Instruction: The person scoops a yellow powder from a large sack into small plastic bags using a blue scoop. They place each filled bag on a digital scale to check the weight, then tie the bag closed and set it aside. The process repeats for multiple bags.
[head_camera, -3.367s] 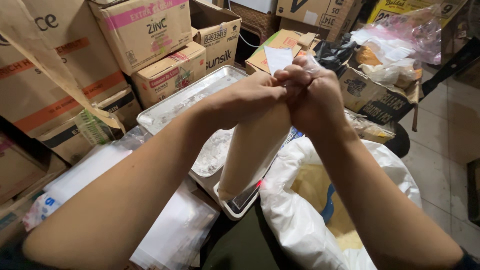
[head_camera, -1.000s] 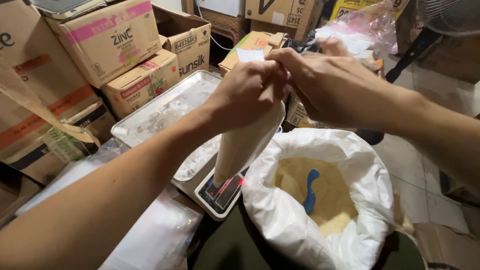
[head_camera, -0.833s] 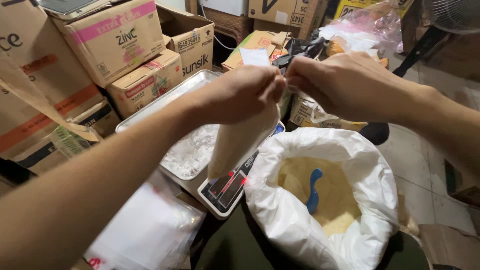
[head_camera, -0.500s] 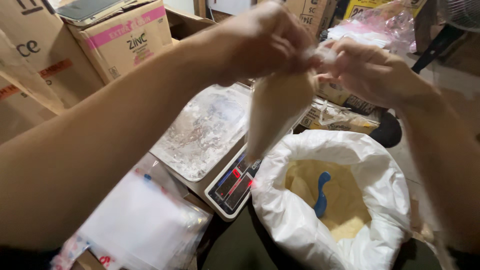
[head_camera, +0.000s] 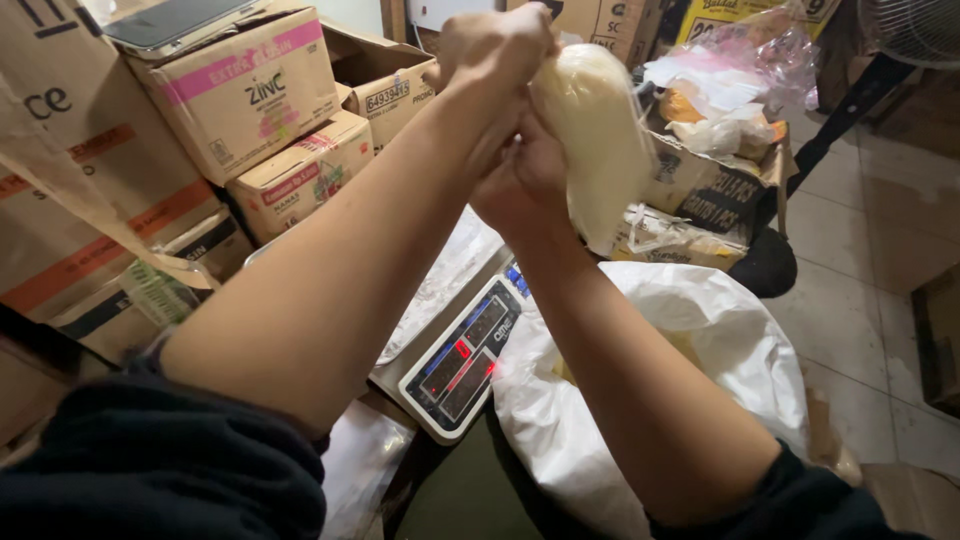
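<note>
Cardboard boxes (head_camera: 250, 95) crowding upper left | I'm gripping filled bag (head_camera: 600, 140) upper centre, left hand (head_camera: 495, 50) and right hand (head_camera: 525, 175) clamped together on its neck | sealing step; next needs a firm knot.

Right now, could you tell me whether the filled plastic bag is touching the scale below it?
Apart. The head view shows the bag held up by both hands, left hand and right hand, with clear space between its bottom and the scale.

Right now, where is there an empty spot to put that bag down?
The tiled floor right of the white sack is bare. The scale pan looks open, though the arms hide part of it. The left side is packed with boxes. Both hands, left hand and right hand, grip the bag.
</note>
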